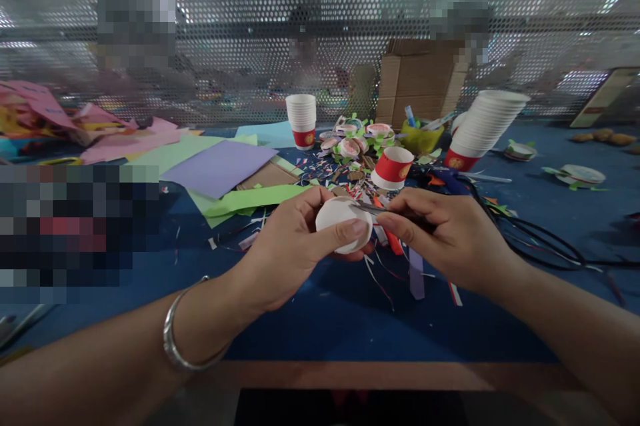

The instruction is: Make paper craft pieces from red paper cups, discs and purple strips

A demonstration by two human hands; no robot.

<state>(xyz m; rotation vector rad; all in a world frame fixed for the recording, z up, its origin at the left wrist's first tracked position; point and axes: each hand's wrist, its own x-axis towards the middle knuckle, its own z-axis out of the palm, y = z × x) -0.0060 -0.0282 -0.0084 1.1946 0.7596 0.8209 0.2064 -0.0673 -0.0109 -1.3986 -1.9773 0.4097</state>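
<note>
Head view: your left hand [293, 239] pinches the white disc [334, 216], apparently to steady it against the metal blade [369, 208] clasped in your right hand [450, 233]; the red cup [392, 167] sits beyond both grips.

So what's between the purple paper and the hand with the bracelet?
The head view shows a bright green paper strip between the purple paper and the left hand, which holds a white round piece.

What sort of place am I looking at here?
Probably a paper-craft workspace, though the kind of room isn't clear. Coloured paper sheets, stacked paper cups and round pieces with green bits attached share the blue tabletop.
</note>
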